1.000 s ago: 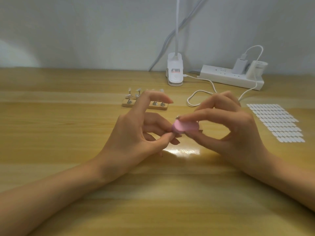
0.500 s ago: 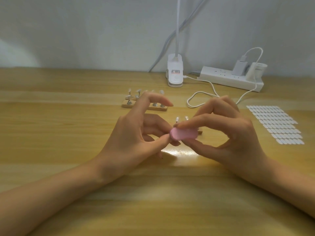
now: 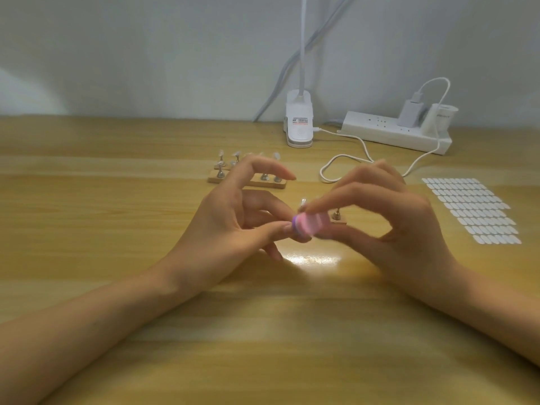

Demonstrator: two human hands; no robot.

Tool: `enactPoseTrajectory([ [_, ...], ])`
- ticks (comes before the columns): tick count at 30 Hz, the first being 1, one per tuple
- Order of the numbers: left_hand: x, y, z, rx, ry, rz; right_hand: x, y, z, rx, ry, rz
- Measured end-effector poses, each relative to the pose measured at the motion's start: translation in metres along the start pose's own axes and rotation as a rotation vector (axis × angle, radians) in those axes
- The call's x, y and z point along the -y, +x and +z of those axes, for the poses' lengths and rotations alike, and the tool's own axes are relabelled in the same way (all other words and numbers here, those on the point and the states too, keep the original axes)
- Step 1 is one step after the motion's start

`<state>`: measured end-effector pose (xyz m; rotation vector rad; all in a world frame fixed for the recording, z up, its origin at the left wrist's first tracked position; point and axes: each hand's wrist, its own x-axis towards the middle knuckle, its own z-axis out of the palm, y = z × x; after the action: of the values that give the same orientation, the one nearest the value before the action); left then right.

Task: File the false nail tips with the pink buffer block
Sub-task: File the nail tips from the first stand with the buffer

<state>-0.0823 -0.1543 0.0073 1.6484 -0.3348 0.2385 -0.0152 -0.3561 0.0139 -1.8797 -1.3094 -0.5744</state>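
— The block?
— Blurred pink buffer block [image 3: 310, 225], pinched by right hand [image 3: 403, 229] thumb and forefinger. The left hand [image 3: 230, 226] thumb meets its left edge; its hold is hidden.
— Room?
— A nail-tip stand [image 3: 339, 220] sits close behind the fingertips.

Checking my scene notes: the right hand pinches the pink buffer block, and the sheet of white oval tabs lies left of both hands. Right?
Not quite. In the head view the sheet of white oval tabs lies right of both hands, beyond the right hand, not left. The right hand does pinch the pink buffer block.
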Motion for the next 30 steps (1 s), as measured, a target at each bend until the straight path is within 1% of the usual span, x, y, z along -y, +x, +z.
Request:
enactPoseTrajectory([
  [2, -0.0008, -0.0008, 0.0002, 0.006, 0.007, 0.002, -0.0002, 0.001, -0.0015, -0.011, -0.007, 0.012],
  [6, 0.0, -0.0004, 0.0012, 0.004, 0.021, -0.002, 0.0027, -0.0007, 0.0025, 0.01, -0.035, -0.078],
  [9, -0.0014, -0.0007, 0.0014, 0.004, 0.003, -0.001, -0.001, 0.0011, -0.001, -0.019, -0.054, -0.021],
  [13, -0.0021, -0.0014, 0.0017, 0.012, 0.009, -0.004, 0.0016, -0.0005, 0.0021, -0.004, -0.072, -0.081],
  [16, -0.0022, -0.0014, 0.0016, 0.01, 0.018, -0.002, -0.0012, 0.0011, -0.0003, -0.034, -0.082, -0.014],
  [20, -0.0016, -0.0019, 0.0023, 0.006, 0.043, -0.001, 0.0028, -0.0012, 0.0034, -0.004, -0.102, -0.082],
  [23, -0.0014, -0.002, 0.0024, 0.001, 0.05, 0.003, -0.0011, 0.0017, -0.0011, -0.037, -0.105, 0.006],
  [24, -0.0015, -0.002, 0.0026, -0.001, 0.05, 0.001, -0.0003, 0.0013, -0.001, -0.04, -0.103, 0.001],
  [27, -0.0009, -0.0016, 0.0024, -0.009, 0.046, -0.007, 0.004, -0.0012, 0.0028, -0.008, -0.117, -0.092],
  [30, -0.0018, -0.0017, 0.0021, 0.005, 0.047, 0.0, -0.0008, 0.0017, -0.0011, -0.04, -0.127, -0.02],
])
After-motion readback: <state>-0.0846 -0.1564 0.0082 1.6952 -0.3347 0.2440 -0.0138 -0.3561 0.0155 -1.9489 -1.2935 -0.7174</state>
